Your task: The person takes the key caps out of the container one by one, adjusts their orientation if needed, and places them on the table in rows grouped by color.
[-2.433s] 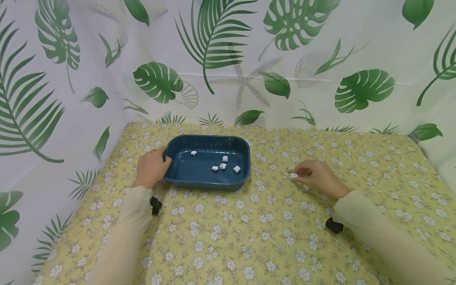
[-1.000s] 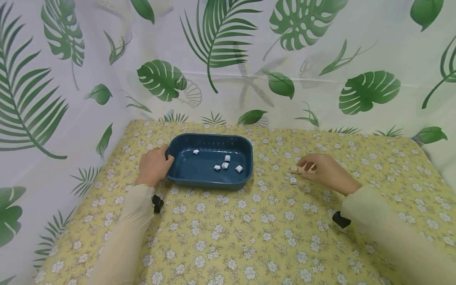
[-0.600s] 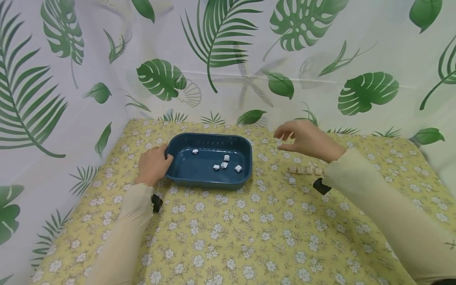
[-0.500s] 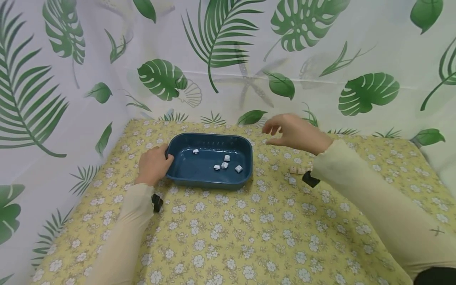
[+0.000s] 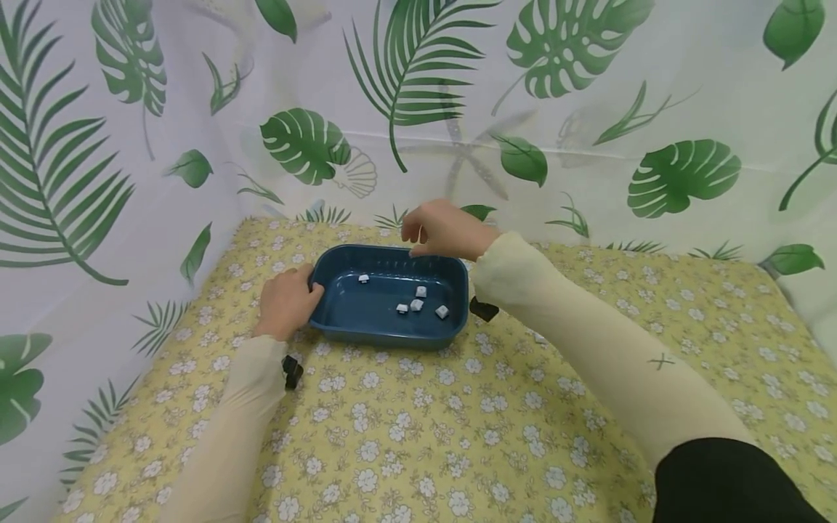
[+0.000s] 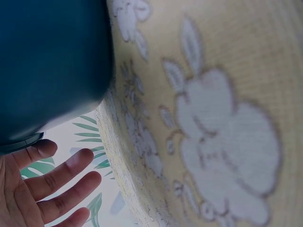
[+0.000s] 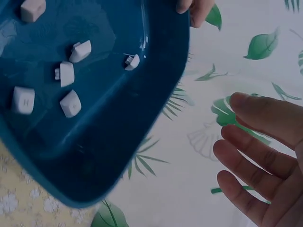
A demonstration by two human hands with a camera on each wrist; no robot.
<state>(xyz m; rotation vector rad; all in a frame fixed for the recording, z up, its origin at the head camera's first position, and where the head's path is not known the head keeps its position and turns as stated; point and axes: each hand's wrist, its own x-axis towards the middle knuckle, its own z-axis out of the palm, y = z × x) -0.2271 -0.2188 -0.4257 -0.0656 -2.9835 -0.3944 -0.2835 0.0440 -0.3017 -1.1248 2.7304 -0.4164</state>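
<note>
A dark blue plastic basin [image 5: 386, 340] rests on the table with several white keycaps [image 5: 421, 291] scattered inside. One keycap [image 7: 23, 100] shows the letter H in the right wrist view. My left hand [image 5: 284, 301] grips the basin's left rim, thumb over the edge; the left wrist view shows a finger under the rim and the other fingers [image 6: 66, 189] spread apart. Above the basin's far rim, my right hand [image 5: 447, 232] hovers with loosely bent fingers and nothing between them. A white keycap [image 5: 540, 338] on the table is partly covered by the right sleeve.
A yellow floral cloth [image 5: 366, 436] covers the table. White cloth walls [image 5: 588, 174] with green leaf prints stand behind and at the left. The right sleeve [image 5: 588, 319] crosses the table's middle right.
My right hand, earlier pinching a white keycap at the right, let it go by a row of beige keycaps and moved left over the basin. The sleeve hides that row. The left hand kept its grip.
</note>
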